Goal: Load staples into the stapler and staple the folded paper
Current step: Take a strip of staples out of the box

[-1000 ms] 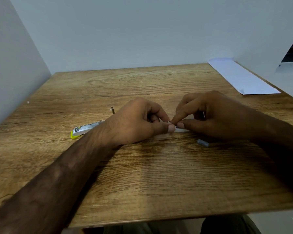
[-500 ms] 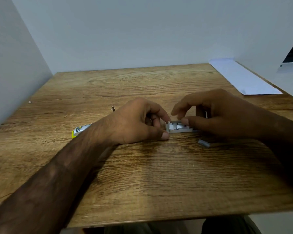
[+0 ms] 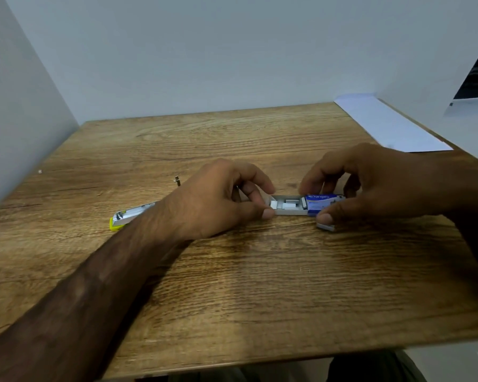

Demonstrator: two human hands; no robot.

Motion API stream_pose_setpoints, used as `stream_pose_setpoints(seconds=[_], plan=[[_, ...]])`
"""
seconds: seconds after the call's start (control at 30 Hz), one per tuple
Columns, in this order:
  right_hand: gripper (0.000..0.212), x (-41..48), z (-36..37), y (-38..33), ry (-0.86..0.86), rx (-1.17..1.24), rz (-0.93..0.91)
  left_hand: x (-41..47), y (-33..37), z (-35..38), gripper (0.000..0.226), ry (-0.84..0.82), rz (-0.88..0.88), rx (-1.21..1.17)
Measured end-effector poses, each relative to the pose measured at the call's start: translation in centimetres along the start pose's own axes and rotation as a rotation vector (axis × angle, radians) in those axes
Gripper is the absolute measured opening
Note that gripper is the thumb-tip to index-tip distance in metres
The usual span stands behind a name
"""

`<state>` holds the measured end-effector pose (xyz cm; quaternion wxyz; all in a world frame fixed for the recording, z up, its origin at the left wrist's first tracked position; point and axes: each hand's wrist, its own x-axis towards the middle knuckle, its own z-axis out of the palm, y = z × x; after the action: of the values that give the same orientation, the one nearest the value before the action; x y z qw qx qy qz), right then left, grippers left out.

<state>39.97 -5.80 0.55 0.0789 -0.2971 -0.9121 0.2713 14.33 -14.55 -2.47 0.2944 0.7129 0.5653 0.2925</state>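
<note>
Near the middle of the table (image 3: 232, 299), the person holds a small staple box (image 3: 319, 205) between both hands. Half a second ago only a short piece of its inner tray was visible. Now the tray (image 3: 287, 206) is drawn out much further to the left, and the blue sleeve shows under the right hand. The left hand (image 3: 218, 199) pinches the left end of the tray with thumb and forefinger. The right hand (image 3: 370, 186) grips the sleeve, fingers curled over it and thumb at its near side. Inside the open tray lie pale blocks of staples, so I think a strip can now be taken for loading. The stapler (image 3: 127, 216) lies behind the left wrist, toward the left edge, with its yellow end showing; nobody touches it. One loose strip of staples (image 3: 326, 226) lies just beside the right thumb. The folded paper (image 3: 389, 128) waits at the far right corner, well apart from the hands.
</note>
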Motion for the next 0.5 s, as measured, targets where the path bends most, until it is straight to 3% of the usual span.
stream_pose_setpoints(seconds=[0.13, 0.33, 0.5], plan=[[0.038, 0.3, 0.4, 0.1, 0.044, -0.001, -0.020, -0.2, 0.1, 0.3, 0.024, 0.037, 0.040, 0.096], [0.038, 0.7, 0.9, -0.2, 0.084, 0.039, -0.041, -0.2, 0.5, 0.8, 0.036, 0.067, 0.051, 0.141], [0.036, 0.9, 1.5, -0.6, 0.117, 0.069, -0.056, -0.1, 0.8, 1.1, 0.025, 0.116, 0.036, 0.123]])
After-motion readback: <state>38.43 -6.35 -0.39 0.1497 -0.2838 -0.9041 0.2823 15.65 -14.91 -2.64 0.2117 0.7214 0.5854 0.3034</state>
